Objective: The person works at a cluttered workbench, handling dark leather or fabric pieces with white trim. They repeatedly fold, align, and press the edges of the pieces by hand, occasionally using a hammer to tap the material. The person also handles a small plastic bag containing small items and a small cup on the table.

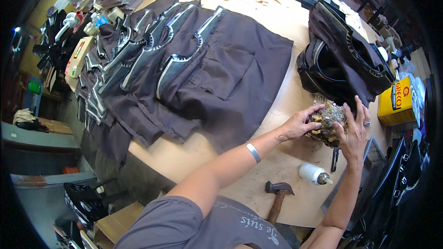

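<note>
Lying between grips (297, 124) (353, 133): crusted lump (328, 119).

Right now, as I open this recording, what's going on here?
A person's left hand and right hand hold a lumpy, translucent yellow-brown object between them; I can't tell what it is. Just beyond it sits a dark brown fabric pile with black edging. More dark brown fabric pieces spread across the tan table to the left. A wooden-handled hammer and white plastic bottle lie nearer the person.
</note>
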